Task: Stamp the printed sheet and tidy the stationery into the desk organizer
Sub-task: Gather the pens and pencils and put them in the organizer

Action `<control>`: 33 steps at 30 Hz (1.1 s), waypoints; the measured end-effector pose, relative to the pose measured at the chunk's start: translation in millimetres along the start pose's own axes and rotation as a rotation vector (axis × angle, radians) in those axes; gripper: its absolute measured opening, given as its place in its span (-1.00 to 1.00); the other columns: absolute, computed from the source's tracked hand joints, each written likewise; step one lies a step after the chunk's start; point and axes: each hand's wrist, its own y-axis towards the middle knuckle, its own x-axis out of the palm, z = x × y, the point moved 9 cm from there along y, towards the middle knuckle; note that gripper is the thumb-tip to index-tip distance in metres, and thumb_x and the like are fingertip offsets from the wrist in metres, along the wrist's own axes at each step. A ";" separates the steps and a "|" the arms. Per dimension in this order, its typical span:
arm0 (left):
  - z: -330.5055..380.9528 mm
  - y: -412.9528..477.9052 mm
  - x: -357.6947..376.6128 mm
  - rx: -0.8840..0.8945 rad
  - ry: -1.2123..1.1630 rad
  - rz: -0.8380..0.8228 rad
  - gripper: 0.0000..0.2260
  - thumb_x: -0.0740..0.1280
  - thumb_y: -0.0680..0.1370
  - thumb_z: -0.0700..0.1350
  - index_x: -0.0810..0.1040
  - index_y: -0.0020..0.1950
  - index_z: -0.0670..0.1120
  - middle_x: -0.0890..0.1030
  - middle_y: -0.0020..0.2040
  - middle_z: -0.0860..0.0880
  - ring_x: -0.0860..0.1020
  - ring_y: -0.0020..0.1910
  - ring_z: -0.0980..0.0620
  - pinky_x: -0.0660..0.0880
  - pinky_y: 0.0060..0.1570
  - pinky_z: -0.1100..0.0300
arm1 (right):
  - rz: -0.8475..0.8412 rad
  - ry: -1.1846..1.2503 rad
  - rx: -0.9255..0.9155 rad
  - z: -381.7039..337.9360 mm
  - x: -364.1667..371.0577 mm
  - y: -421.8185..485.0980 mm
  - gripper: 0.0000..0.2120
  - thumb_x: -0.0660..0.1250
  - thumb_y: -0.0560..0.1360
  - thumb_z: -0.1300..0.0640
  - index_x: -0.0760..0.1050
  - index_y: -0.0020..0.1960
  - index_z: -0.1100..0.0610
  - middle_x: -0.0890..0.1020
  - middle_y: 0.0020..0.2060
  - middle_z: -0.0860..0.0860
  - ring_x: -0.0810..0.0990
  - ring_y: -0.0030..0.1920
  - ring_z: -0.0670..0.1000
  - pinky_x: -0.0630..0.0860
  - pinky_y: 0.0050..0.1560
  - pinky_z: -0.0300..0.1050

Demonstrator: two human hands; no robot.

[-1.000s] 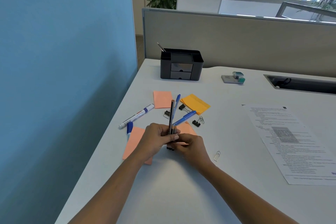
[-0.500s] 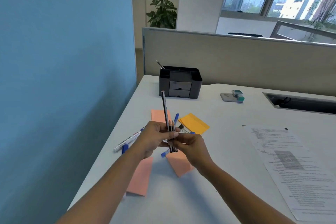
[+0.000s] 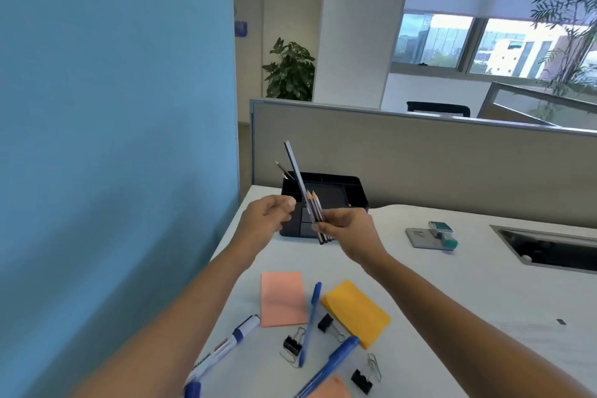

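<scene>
My right hand (image 3: 350, 233) grips a bundle of dark pencils (image 3: 308, 200), held upright in front of the black desk organizer (image 3: 352, 191); one long pencil sticks up well above the others. My left hand (image 3: 266, 220) is beside the bundle with fingers curled, holding nothing I can see. One pencil (image 3: 284, 170) stands in the organizer's left slot. The stamp (image 3: 444, 233) rests on its grey pad at the right. The printed sheet is out of view.
On the white desk near me lie a pink sticky pad (image 3: 282, 299), an orange pad (image 3: 358, 312), two blue pens (image 3: 310, 323), a white marker (image 3: 226, 346), several black binder clips (image 3: 292, 346) and a paper clip (image 3: 374, 363). A blue partition stands left, a cable tray (image 3: 546, 247) right.
Both hands have lifted from the desk towards the organizer with the pencils. My left hand has come off the bundle, and my view has tilted up.
</scene>
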 end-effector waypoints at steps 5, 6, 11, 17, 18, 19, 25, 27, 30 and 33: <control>-12.6 43.8 8.3 0.139 0.597 0.100 -0.62 0.10 0.63 0.00 0.33 0.41 -0.11 0.39 0.40 -0.09 0.34 0.39 -0.06 0.27 0.33 0.13 | 0.138 0.003 0.002 -3.7 -15.3 75.5 -0.77 0.42 0.43 0.19 0.61 0.09 0.17 0.67 -0.10 0.02 0.57 -0.14 -0.11 0.40 -0.25 -0.51; -19.5 50.4 16.9 0.157 0.668 0.050 -0.58 0.09 0.63 0.01 0.25 0.46 -0.10 0.29 0.47 -0.08 0.24 0.45 -0.04 0.21 0.37 0.12 | 0.154 -0.007 -0.010 -4.3 -14.5 89.9 -0.76 0.42 0.43 0.18 0.61 0.10 0.17 0.68 -0.08 0.02 0.58 -0.12 -0.11 0.43 -0.16 -0.45; -54.3 73.8 33.8 0.195 0.946 -0.085 -0.45 0.07 0.61 0.09 -0.01 0.53 -0.07 0.02 0.55 -0.04 -0.06 0.53 -0.01 0.06 0.46 0.10 | 0.181 -0.080 -0.033 3.5 0.2 152.9 -0.74 0.39 0.46 0.21 0.58 0.13 0.21 0.68 0.00 0.11 0.61 -0.02 -0.03 0.46 0.08 -0.23; -59.5 82.2 32.3 0.292 1.061 -0.071 -0.46 0.02 0.61 0.13 0.00 0.53 -0.05 0.04 0.55 0.00 -0.02 0.53 0.05 -0.05 0.47 0.20 | 0.227 -0.089 -0.018 23.9 13.7 200.2 -0.74 0.39 0.45 0.24 0.58 0.14 0.21 0.67 0.00 0.13 0.62 0.05 0.06 0.50 0.16 -0.13; -59.4 82.4 31.7 0.301 1.042 -0.064 -0.46 0.02 0.61 0.13 0.01 0.53 -0.04 0.04 0.55 0.01 -0.01 0.53 0.06 -0.05 0.47 0.22 | 0.222 -0.104 -0.011 29.2 17.1 205.5 -0.74 0.39 0.44 0.24 0.58 0.13 0.22 0.68 -0.01 0.14 0.63 0.04 0.07 0.50 0.17 -0.11; -59.5 82.6 31.4 0.309 1.025 -0.057 -0.46 0.03 0.61 0.13 0.01 0.53 -0.04 0.04 0.55 0.01 -0.01 0.53 0.07 -0.04 0.47 0.23 | 0.208 -0.122 -0.003 34.5 21.1 210.0 -0.74 0.40 0.44 0.24 0.58 0.13 0.22 0.67 -0.01 0.15 0.63 0.04 0.09 0.50 0.18 -0.09; -61.9 84.2 32.8 0.348 0.985 -0.041 -0.46 0.07 0.61 0.12 0.01 0.53 -0.03 0.05 0.55 0.01 0.01 0.52 0.10 0.04 0.46 0.25 | 0.025 -0.570 0.028 54.3 44.0 229.0 -0.73 0.40 0.45 0.18 0.58 0.14 0.19 0.64 0.04 0.19 0.57 0.10 0.16 0.48 0.12 -0.06; -62.0 85.0 32.8 0.362 0.985 -0.037 -0.46 0.07 0.61 0.12 0.02 0.53 -0.04 0.06 0.54 0.01 0.03 0.52 0.10 0.06 0.45 0.25 | -0.045 -0.672 0.070 56.9 48.5 237.7 -0.73 0.40 0.45 0.15 0.58 0.13 0.19 0.63 0.07 0.19 0.54 0.13 0.17 0.47 0.09 -0.08; -61.6 86.4 32.6 0.377 0.983 -0.027 -0.46 0.07 0.60 0.13 0.04 0.52 -0.03 0.08 0.54 0.02 0.04 0.52 0.10 0.09 0.44 0.25 | -0.135 -0.756 0.174 64.0 51.9 250.1 -0.70 0.42 0.44 0.12 0.58 0.14 0.17 0.59 0.12 0.15 0.53 0.16 0.15 0.47 0.08 -0.12; -61.9 86.6 33.0 0.372 0.976 -0.042 -0.46 0.07 0.60 0.13 0.05 0.52 -0.03 0.08 0.54 0.02 0.04 0.52 0.10 0.10 0.44 0.24 | -0.156 -0.754 0.257 74.2 52.4 259.4 -0.60 0.46 0.39 0.10 0.53 0.19 0.19 0.55 0.19 0.15 0.52 0.17 0.16 0.48 0.15 -0.09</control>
